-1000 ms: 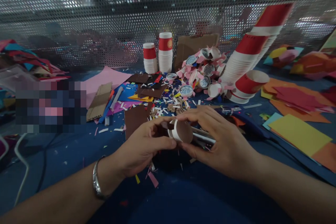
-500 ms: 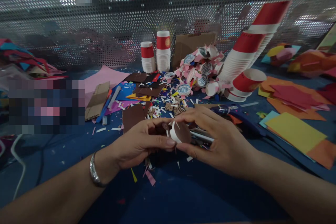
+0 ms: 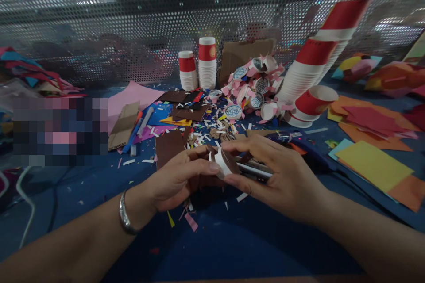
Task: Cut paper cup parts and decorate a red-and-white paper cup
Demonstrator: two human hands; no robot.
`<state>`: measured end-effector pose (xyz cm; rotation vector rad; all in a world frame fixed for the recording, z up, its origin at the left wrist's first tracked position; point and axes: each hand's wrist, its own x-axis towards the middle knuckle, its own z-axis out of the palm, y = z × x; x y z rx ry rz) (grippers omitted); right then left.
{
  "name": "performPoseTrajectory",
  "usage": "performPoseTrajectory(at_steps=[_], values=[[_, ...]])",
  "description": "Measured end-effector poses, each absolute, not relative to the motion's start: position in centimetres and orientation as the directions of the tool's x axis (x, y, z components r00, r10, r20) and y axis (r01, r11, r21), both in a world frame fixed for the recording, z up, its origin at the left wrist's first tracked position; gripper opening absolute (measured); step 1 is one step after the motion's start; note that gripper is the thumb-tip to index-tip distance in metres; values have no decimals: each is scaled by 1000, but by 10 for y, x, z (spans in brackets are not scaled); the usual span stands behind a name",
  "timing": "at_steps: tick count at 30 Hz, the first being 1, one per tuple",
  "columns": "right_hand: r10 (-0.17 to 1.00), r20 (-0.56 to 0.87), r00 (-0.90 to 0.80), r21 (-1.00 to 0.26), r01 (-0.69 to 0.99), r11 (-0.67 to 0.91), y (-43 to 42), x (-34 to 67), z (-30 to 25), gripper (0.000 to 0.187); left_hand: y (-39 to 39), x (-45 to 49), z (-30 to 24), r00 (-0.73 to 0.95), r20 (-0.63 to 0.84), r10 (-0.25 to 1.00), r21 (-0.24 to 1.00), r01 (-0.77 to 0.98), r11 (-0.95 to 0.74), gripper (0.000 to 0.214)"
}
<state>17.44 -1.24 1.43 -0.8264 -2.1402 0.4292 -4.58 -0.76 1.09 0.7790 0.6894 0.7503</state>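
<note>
A white cup piece (image 3: pixel 223 166), short and round, with a brown disc (image 3: pixel 234 164) at its right-hand end, is held on the near side of the pile of cup bottoms (image 3: pixel 257 85). The left hand (image 3: pixel 181 179) pinches its left edge between thumb and fingers; the right hand (image 3: pixel 280 179) curves narrowly around the disc side, thumb low, fingertips above. Its inside is mostly hidden by the fingers. A silver bar (image 3: pixel 255 171), also nearer than the pile, shows under the right palm; whether that hand touches it, I cannot tell.

The pile itself is made of shallow paper rounds with pink tabs, several showing blue grid patterns within their rims. Left of the pile stand 2 upright stacks of nested red-and-white cups, a shorter stack (image 3: pixel 188 70) and a taller stack (image 3: pixel 207 64). Right of it, nested cups form a long leaning stack (image 3: pixel 308 64), with a tilted cup (image 3: pixel 314 104) in front, its round white end facing up. Near the pile's front, paper scraps (image 3: pixel 221 131) litter the blue desk (image 3: pixel 239 239), and a brown sheet (image 3: pixel 169 147) lies to its front left.
</note>
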Motion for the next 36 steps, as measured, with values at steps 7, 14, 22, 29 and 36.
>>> performPoseTrajectory(at_steps=[7, 14, 22, 29, 36], values=[[645, 611, -459, -532, 366, 764, -14, 173, 10, 16, -8, -44, 9, 487, -286, 825, 815, -329, 477, 26], [663, 582, -470, -567, 350, 746, -15, 172, 13, 6, -8, -44, 9, 459, -306, 834, 824, -311, 473, 30], [667, 572, -478, -577, 343, 741, -16, 173, 15, 9, -8, -43, 13, 424, -330, 844, 840, -276, 467, 37], [657, 572, -491, -574, 332, 748, -15, 174, 17, 8, -7, -44, 13, 420, -326, 847, 842, -278, 462, 37], [679, 553, -482, -622, 303, 722, -12, 175, 15, 8, -6, -45, 11, 437, -327, 838, 844, -265, 467, 37]])
